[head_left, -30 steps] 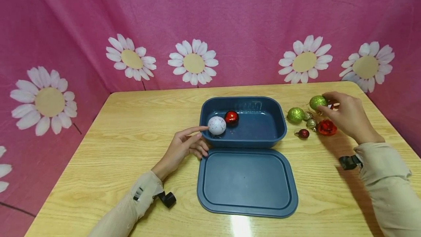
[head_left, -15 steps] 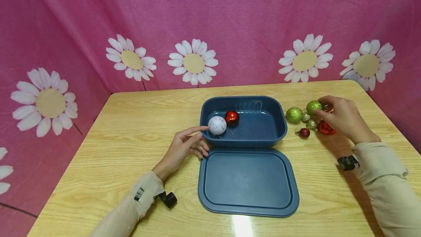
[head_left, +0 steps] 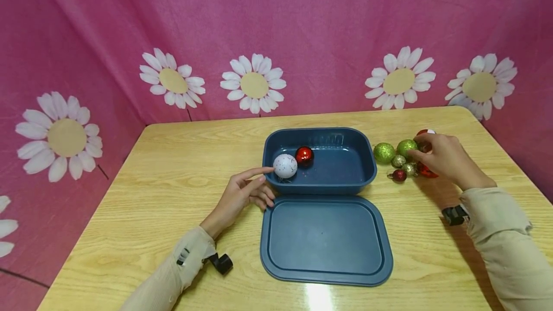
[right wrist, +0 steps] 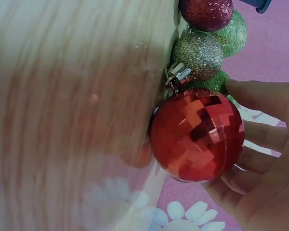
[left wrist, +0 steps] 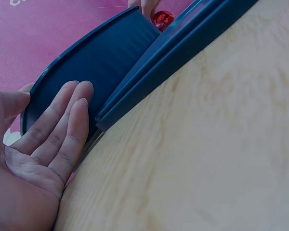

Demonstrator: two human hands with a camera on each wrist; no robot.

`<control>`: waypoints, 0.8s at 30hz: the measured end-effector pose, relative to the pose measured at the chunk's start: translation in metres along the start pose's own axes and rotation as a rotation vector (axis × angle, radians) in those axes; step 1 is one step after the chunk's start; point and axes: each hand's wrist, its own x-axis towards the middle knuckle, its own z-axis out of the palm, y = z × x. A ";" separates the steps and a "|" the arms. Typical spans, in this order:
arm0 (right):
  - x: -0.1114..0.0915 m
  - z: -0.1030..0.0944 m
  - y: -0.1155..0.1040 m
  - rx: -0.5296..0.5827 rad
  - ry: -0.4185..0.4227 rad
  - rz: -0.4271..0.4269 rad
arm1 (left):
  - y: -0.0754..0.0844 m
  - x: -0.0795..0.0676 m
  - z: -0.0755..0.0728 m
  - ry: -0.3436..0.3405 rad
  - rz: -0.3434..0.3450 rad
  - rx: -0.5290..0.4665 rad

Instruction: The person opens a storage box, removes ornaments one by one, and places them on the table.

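My right hand (head_left: pixel 447 160) pinches a green glitter bauble (head_left: pixel 407 148) between thumb and fingers, low among the ornaments on the right of the table. In the right wrist view a faceted red bauble (right wrist: pixel 197 134) stands in front and hides most of the green one. My left hand (head_left: pixel 242 188) rests at the left front corner of a dark blue box (head_left: pixel 319 188), its index finger at the rim. A speckled white bauble (head_left: pixel 285 165) and a shiny red bauble (head_left: pixel 304 156) lie inside the box. The left wrist view shows the fingers extended along the box wall.
Beside the held bauble lie another green glitter bauble (head_left: pixel 384 153), small gold ones (head_left: pixel 398 161) and a small dark red one (head_left: pixel 398 175). A red-and-white ornament (head_left: pixel 426 132) is partly behind the right hand. The blue lid (head_left: pixel 324 239) lies flat before the box.
My right hand has moved left and down with the green bauble, bringing it in close to the other ornaments, which have shifted slightly left. The left hand has stayed put.
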 end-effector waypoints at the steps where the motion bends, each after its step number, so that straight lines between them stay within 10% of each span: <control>1: 0.000 0.000 0.000 0.001 -0.004 0.000 | 0.000 0.000 0.000 0.000 0.000 -0.001; 24: 0.000 -0.019 -0.066 0.026 0.043 -0.063 | 0.001 -0.001 0.000 0.000 0.003 -0.015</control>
